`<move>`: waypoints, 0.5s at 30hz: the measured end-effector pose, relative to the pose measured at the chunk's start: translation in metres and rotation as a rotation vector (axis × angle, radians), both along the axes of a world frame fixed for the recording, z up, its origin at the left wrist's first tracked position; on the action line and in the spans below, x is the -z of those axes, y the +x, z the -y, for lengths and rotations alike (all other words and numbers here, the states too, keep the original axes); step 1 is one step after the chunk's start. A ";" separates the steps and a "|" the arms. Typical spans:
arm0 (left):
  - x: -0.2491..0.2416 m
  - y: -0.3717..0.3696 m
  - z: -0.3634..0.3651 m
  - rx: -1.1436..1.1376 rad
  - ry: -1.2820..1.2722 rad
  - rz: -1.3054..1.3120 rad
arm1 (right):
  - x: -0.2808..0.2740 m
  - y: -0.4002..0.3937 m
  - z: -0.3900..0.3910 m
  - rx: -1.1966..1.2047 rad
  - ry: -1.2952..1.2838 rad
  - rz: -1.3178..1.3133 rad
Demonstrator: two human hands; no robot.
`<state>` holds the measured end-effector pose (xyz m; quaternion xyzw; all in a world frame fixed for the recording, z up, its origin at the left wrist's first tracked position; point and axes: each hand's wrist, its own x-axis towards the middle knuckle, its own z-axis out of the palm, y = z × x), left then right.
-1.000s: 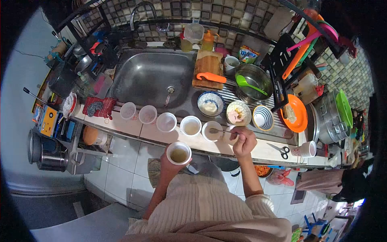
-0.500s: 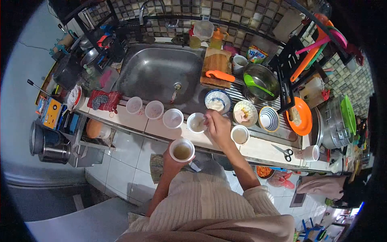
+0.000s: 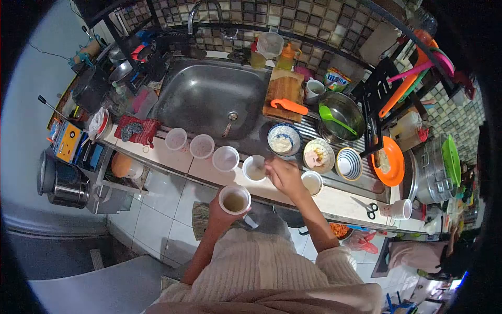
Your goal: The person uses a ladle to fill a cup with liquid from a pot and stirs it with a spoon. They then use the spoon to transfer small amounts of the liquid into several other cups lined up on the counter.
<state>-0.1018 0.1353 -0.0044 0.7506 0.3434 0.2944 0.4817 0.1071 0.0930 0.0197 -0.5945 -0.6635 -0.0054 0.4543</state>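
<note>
My left hand (image 3: 220, 215) is wrapped round a white cup (image 3: 235, 200) with brownish liquid in it, held in front of the counter edge. At the right rim of another white cup (image 3: 254, 168), my right hand (image 3: 283, 176) has its fingers pinched together; what they hold, if anything, is too small to make out. Three more plastic cups, one of them a white cup (image 3: 226, 158), stand in a row to the left. Just right of my right hand is a cup of pale liquid (image 3: 312, 183). Behind it sits a blue-patterned bowl (image 3: 284, 139) with white paste.
A steel sink (image 3: 209, 94) lies behind the cups. Right of it are a cutting board (image 3: 283, 91), a pot (image 3: 341, 116) with a green spoon, and an orange plate (image 3: 388, 161). Scissors (image 3: 371, 209) and stacked cups (image 3: 400, 209) are on the right counter.
The view has shifted slightly. My right hand has moved a little away from the bowl of white paste, its fingers still at the cup's rim. My left hand still holds its cup.
</note>
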 end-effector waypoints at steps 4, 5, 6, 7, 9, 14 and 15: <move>-0.006 0.002 0.003 -0.017 0.011 0.032 | -0.020 -0.001 0.019 0.087 0.180 0.014; -0.008 0.001 0.005 -0.012 -0.038 0.016 | -0.026 -0.004 0.028 0.113 0.180 -0.030; -0.010 0.000 0.005 -0.009 -0.083 -0.001 | -0.025 -0.006 0.034 0.139 0.253 -0.019; -0.010 0.000 0.006 -0.010 -0.078 -0.001 | -0.026 -0.008 0.040 0.138 0.259 -0.019; -0.010 -0.001 0.007 -0.042 -0.094 -0.006 | -0.028 -0.012 0.049 0.102 0.304 -0.105; 0.008 -0.001 0.002 -0.039 -0.122 0.025 | -0.013 -0.018 0.054 0.113 0.258 0.006; 0.010 -0.001 0.005 -0.050 -0.114 0.038 | -0.012 -0.019 0.052 0.119 0.268 0.021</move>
